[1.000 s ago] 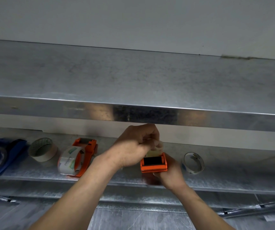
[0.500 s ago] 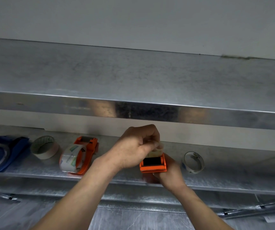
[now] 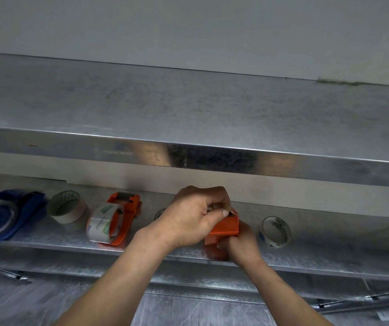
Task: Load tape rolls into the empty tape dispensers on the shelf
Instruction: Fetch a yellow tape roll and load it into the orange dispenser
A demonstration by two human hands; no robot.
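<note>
step: threading tape | my right hand (image 3: 240, 241) gripped the orange dispenser (image 3: 224, 229), now tilted over | left hand (image 3: 196, 220) pinched the tape end; loading nearly finished

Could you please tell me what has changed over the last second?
The orange dispenser has tipped, so its black opening no longer shows. The left hand still pinches at its top; the right hand still grips it from below. Items on the shelf stayed put.

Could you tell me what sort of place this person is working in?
Probably a storeroom or workshop: bare galvanised metal shelves against a plain wall, holding tape rolls and orange dispensers.
</note>
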